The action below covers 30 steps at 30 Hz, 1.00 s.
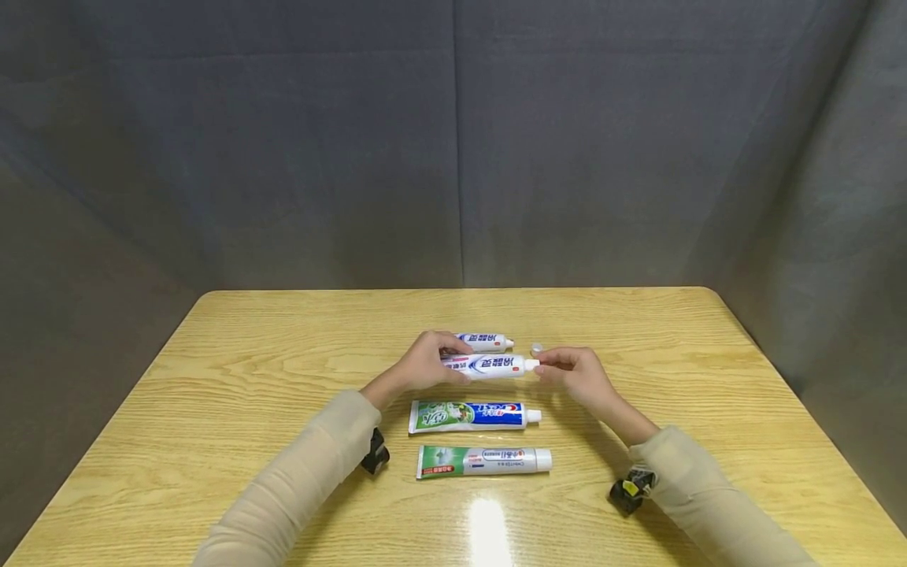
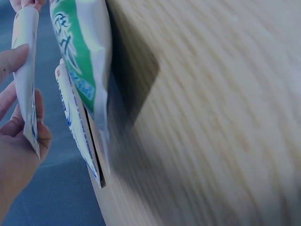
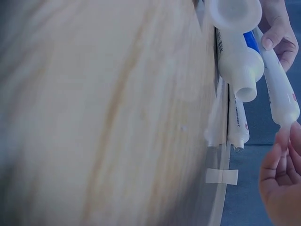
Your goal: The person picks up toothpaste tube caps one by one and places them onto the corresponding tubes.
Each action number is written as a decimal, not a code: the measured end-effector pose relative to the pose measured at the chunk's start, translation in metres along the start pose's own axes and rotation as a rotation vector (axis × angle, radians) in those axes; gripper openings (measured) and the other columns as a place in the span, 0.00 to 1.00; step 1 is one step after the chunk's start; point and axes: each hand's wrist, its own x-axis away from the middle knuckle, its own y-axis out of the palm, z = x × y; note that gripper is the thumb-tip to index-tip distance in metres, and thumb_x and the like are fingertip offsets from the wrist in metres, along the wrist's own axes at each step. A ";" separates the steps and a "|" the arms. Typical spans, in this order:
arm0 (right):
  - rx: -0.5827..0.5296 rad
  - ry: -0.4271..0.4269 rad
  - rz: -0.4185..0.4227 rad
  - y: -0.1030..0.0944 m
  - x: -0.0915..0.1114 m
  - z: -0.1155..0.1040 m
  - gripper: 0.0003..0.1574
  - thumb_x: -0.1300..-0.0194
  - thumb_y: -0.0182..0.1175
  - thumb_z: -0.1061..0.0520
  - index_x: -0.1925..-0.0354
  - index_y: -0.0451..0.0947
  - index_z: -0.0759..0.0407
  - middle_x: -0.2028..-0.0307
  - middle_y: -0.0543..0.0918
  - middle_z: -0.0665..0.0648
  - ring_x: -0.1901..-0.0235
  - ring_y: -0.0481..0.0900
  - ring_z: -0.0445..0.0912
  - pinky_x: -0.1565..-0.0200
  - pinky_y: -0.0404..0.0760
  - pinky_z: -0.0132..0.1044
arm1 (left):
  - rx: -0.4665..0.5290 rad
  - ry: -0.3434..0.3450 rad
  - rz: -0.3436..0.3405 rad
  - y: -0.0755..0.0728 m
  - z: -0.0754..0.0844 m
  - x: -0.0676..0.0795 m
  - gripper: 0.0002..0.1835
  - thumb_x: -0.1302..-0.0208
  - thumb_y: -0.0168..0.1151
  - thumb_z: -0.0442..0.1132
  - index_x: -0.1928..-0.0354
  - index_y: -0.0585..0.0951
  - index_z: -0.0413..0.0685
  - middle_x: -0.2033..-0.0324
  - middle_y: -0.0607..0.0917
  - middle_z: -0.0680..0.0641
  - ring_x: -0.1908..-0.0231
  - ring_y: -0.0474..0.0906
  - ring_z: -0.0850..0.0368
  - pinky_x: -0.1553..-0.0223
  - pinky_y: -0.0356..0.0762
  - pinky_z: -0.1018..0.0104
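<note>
Raised over the table, a white toothpaste tube (image 1: pixel 499 365) with blue lettering lies crosswise in my left hand (image 1: pixel 425 361), thumb on one face and fingers on the other. My right hand (image 1: pixel 583 376) pinches the white cap end of this tube between thumb and fingertips; the fingers largely cover it in the right wrist view. Just behind lies a matching toothpaste tube (image 1: pixel 489 342) with its nozzle (image 3: pixel 239 149) bare. A loose white cap (image 1: pixel 536 348) rests on the table beyond my right fingertips.
Nearer me lie a blue and green Crest toothpaste tube (image 1: pixel 468 416) and a green and silver toothpaste tube (image 1: pixel 489 461), both with white caps pointing right. The wooden table (image 1: pixel 283 331) ends at a grey curtain (image 1: pixel 340 157) behind.
</note>
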 end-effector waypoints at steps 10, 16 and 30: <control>-0.064 0.042 -0.001 0.001 -0.001 -0.002 0.13 0.42 0.58 0.70 0.59 0.74 0.81 0.65 0.81 0.69 0.71 0.81 0.45 0.63 0.80 0.41 | -0.001 -0.038 0.027 0.001 0.003 -0.002 0.19 0.60 0.74 0.30 0.60 0.84 0.43 0.64 0.81 0.50 0.66 0.74 0.56 0.66 0.74 0.66; -0.090 0.138 -0.005 0.001 -0.003 -0.003 0.15 0.42 0.58 0.69 0.58 0.73 0.80 0.66 0.82 0.64 0.68 0.81 0.50 0.61 0.79 0.42 | -0.023 -0.034 0.019 0.000 -0.001 -0.002 0.20 0.60 0.75 0.33 0.59 0.83 0.43 0.62 0.81 0.49 0.65 0.74 0.57 0.65 0.73 0.67; -0.088 0.331 -0.039 0.009 -0.007 0.002 0.15 0.43 0.58 0.70 0.57 0.74 0.79 0.73 0.82 0.57 0.74 0.79 0.41 0.68 0.79 0.32 | -0.178 0.006 -0.061 0.006 -0.017 -0.001 0.22 0.58 0.74 0.36 0.57 0.81 0.39 0.57 0.81 0.46 0.54 0.75 0.54 0.51 0.71 0.63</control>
